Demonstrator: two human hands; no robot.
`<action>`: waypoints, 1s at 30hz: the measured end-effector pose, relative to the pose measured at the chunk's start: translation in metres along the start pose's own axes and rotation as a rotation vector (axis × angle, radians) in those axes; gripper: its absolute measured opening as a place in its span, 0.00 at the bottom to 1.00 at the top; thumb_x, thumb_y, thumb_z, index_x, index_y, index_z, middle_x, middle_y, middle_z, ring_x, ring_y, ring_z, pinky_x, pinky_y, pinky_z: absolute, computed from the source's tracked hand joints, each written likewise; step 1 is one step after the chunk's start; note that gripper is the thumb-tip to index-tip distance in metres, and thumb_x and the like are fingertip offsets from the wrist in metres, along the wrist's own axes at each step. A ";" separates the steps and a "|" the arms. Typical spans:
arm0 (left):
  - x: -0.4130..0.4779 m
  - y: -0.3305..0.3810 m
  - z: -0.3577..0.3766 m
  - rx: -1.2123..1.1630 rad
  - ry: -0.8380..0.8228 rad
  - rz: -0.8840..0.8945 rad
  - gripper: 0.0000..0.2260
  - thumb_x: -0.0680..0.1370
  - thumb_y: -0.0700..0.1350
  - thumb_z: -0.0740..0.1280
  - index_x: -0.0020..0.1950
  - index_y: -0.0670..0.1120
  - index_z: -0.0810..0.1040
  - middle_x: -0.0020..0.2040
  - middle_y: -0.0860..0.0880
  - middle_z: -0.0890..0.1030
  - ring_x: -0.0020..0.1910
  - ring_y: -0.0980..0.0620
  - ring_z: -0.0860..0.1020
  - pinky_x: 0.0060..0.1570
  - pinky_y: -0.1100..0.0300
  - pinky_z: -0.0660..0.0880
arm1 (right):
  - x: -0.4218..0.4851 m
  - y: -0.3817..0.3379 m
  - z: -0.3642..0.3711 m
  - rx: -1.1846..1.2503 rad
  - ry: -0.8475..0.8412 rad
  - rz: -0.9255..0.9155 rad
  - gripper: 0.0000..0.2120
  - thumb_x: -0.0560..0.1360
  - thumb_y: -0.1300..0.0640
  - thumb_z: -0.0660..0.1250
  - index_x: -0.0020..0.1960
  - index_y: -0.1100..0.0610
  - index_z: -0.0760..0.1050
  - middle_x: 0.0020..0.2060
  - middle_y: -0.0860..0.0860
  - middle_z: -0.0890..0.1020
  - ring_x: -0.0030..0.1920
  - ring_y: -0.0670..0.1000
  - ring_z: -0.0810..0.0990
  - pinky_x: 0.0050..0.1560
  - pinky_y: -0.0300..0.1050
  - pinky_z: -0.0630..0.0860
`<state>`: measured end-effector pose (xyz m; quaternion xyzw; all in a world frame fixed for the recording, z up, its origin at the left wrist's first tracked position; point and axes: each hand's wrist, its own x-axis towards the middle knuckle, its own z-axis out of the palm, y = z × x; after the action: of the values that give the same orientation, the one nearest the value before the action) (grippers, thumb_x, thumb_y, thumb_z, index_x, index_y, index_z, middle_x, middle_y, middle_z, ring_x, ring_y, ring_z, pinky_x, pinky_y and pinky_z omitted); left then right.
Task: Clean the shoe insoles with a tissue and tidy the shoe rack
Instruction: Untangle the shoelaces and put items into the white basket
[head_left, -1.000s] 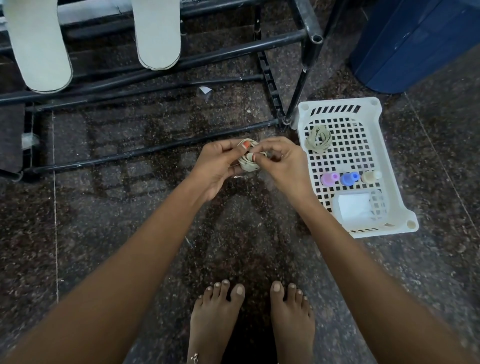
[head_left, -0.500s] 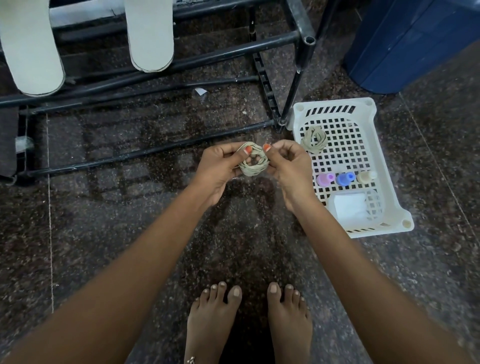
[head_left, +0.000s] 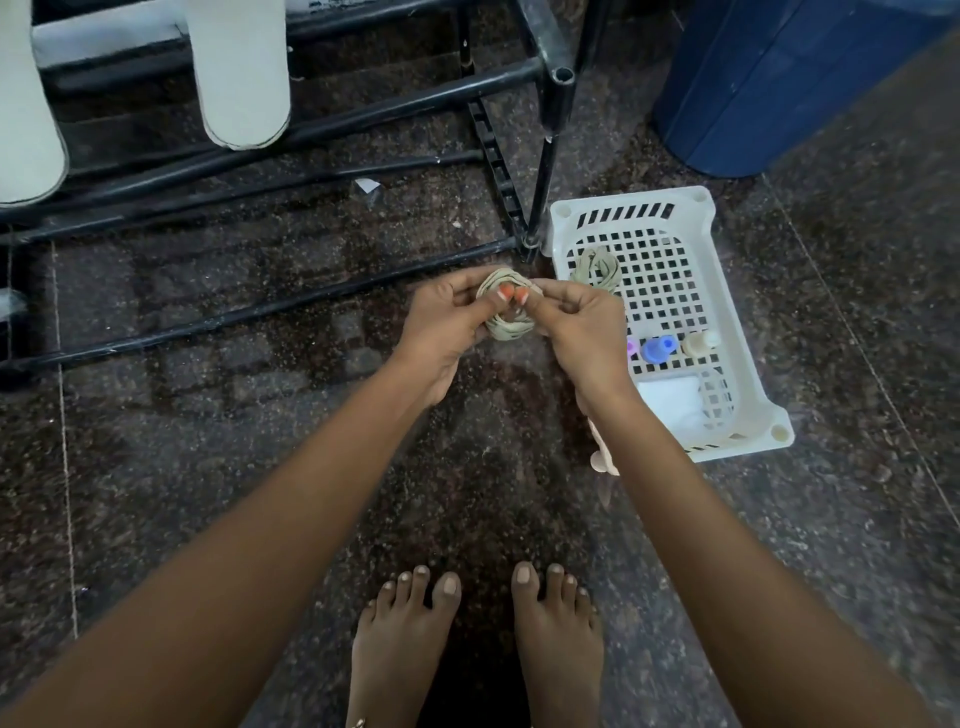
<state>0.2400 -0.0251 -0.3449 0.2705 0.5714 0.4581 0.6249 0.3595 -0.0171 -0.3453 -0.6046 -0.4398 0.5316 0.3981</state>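
Observation:
A coiled beige shoelace bundle (head_left: 511, 327) is held above the dark floor between both hands. My left hand (head_left: 447, 327) grips its left side and my right hand (head_left: 576, 327) pinches its right side, thumbs meeting on top. Two pale insoles (head_left: 244, 78) (head_left: 26, 119) lie across the bars of the black shoe rack (head_left: 363, 114) at the upper left. A second coiled lace (head_left: 597, 270) lies in the white basket (head_left: 737, 332) to the right.
The basket also holds small bottles (head_left: 660, 348) and a folded white tissue (head_left: 670, 400). A blue bin (head_left: 769, 78) stands at the upper right. A small scrap of paper (head_left: 366, 185) lies under the rack. My bare feet (head_left: 472, 634) stand on the granite floor.
Both hands kept working the lace coil, shifting their grip so the thumbs now meet on top. The view moved slightly; the basket sits closer to my right hand.

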 end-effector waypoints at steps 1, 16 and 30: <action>0.000 0.000 0.003 0.014 -0.018 -0.007 0.13 0.76 0.34 0.66 0.60 0.39 0.75 0.45 0.48 0.81 0.39 0.59 0.80 0.41 0.64 0.80 | 0.001 0.000 -0.003 0.010 0.024 0.011 0.11 0.71 0.62 0.70 0.52 0.64 0.79 0.37 0.56 0.84 0.35 0.49 0.82 0.38 0.42 0.80; 0.016 -0.008 0.066 0.088 0.024 0.010 0.09 0.73 0.33 0.69 0.39 0.42 0.72 0.38 0.46 0.78 0.37 0.54 0.79 0.39 0.65 0.80 | 0.018 0.004 -0.061 0.214 0.213 0.097 0.13 0.70 0.62 0.71 0.52 0.66 0.78 0.40 0.56 0.83 0.38 0.49 0.81 0.38 0.34 0.77; 0.067 -0.018 0.135 0.387 -0.006 0.170 0.07 0.73 0.32 0.69 0.50 0.38 0.81 0.43 0.48 0.80 0.47 0.50 0.80 0.52 0.55 0.79 | 0.068 0.020 -0.115 0.202 0.323 0.141 0.08 0.75 0.64 0.64 0.51 0.67 0.78 0.35 0.52 0.80 0.33 0.46 0.78 0.34 0.34 0.77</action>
<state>0.3699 0.0514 -0.3651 0.4341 0.6219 0.3902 0.5221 0.4791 0.0407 -0.3712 -0.6683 -0.2709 0.4957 0.4840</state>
